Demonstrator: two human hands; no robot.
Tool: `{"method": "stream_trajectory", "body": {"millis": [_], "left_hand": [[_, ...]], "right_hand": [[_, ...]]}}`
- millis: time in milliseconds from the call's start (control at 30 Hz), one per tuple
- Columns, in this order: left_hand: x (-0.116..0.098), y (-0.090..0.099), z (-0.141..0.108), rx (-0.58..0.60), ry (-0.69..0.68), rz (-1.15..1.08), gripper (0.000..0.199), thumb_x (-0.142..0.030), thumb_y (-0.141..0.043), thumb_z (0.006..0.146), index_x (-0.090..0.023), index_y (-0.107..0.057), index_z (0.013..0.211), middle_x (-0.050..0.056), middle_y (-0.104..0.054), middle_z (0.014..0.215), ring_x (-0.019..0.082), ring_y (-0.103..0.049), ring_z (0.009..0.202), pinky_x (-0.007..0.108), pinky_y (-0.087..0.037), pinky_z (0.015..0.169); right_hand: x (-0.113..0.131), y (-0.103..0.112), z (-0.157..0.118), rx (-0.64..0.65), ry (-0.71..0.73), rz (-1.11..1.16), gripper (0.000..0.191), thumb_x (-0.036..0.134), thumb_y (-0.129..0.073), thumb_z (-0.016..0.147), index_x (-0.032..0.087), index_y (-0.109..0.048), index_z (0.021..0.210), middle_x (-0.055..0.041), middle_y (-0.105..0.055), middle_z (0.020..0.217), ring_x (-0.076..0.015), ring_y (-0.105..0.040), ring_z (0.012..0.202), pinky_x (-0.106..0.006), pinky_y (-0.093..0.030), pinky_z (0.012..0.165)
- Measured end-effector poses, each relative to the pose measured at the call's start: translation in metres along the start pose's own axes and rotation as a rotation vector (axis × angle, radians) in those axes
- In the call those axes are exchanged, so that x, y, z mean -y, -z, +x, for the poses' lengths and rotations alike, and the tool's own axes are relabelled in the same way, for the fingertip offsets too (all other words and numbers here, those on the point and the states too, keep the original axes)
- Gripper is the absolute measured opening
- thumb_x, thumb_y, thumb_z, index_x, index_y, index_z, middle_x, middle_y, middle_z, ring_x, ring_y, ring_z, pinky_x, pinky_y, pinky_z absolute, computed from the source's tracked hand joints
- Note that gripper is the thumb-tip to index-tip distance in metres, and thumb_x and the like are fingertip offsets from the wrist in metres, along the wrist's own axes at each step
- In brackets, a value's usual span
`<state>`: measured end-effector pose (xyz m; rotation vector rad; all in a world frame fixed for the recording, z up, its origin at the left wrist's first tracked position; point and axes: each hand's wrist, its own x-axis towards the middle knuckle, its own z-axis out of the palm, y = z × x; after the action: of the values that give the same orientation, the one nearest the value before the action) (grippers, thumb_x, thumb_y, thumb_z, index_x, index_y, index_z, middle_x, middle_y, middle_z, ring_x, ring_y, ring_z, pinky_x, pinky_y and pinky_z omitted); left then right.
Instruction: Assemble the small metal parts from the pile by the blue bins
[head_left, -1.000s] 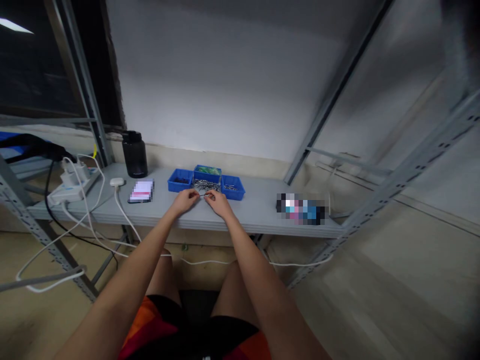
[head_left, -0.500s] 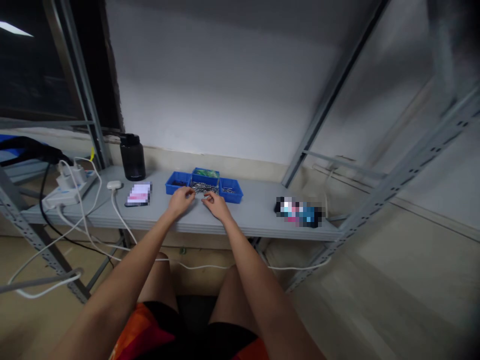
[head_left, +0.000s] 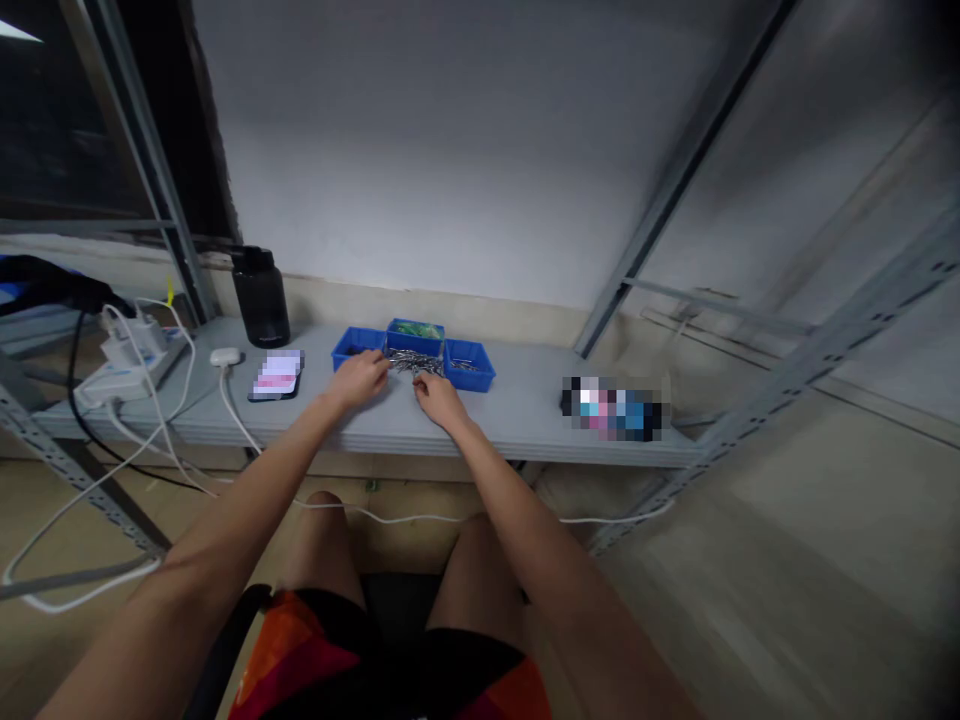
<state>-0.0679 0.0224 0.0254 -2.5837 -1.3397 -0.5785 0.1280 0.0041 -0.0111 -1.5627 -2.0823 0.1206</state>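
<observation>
A pile of small, thin, shiny metal pieces (head_left: 409, 360) lies between blue bins. My left hand (head_left: 361, 378) is in front of the left blue bin (head_left: 343, 345), its fingers pinched together beside the pile; what they hold, if anything, is too small to make out. At the pile's front edge, the fingertips of my right hand (head_left: 441, 400) are closed and bent down, with their contents hidden. The right blue bin (head_left: 480, 380) has a few similar metal pieces inside. Behind the pile stands another blue bin (head_left: 416, 338) with something green in it. The left bin's contents look dark.
On the grey shelf (head_left: 517, 415) are a black bottle (head_left: 261, 300), a phone (head_left: 276, 376) and a white charger (head_left: 225, 357) at left. A white power strip (head_left: 127, 375) with cables sits farther left. A blurred-out object (head_left: 615, 408) lies at right. Metal posts frame both sides.
My hands have moved apart; the right one has shifted from near my left fingertips to the pile's front edge. The camera view has shifted slightly.
</observation>
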Motion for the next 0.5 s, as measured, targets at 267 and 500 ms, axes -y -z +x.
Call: {"method": "stream_trajectory", "body": {"millis": [267,500], "left_hand": [[-0.02,-0.025,0.005,0.116,-0.094,-0.043,0.032,-0.019,-0.048,0.089,-0.015,-0.067,0.114,0.014,-0.063,0.112,0.026,-0.059,0.107,0.035,-0.046,0.094],[-0.033,-0.033,0.021,0.163,-0.147,0.001,0.033,-0.029,-0.042,0.096,-0.017,-0.071,0.106,0.015,-0.064,0.102,0.027,-0.06,0.1,0.038,-0.049,0.086]], "right_hand": [[0.007,0.017,0.05,-0.011,-0.055,-0.13,0.034,0.007,-0.042,0.092,0.009,-0.065,0.116,-0.0172,-0.069,0.114,-0.0243,-0.063,0.11,-0.031,-0.045,0.097],[-0.021,0.044,0.118,0.072,0.019,-0.122,0.032,0.004,-0.053,0.084,0.016,-0.075,0.104,-0.0086,-0.074,0.105,-0.0221,-0.068,0.101,-0.03,-0.048,0.093]]}}
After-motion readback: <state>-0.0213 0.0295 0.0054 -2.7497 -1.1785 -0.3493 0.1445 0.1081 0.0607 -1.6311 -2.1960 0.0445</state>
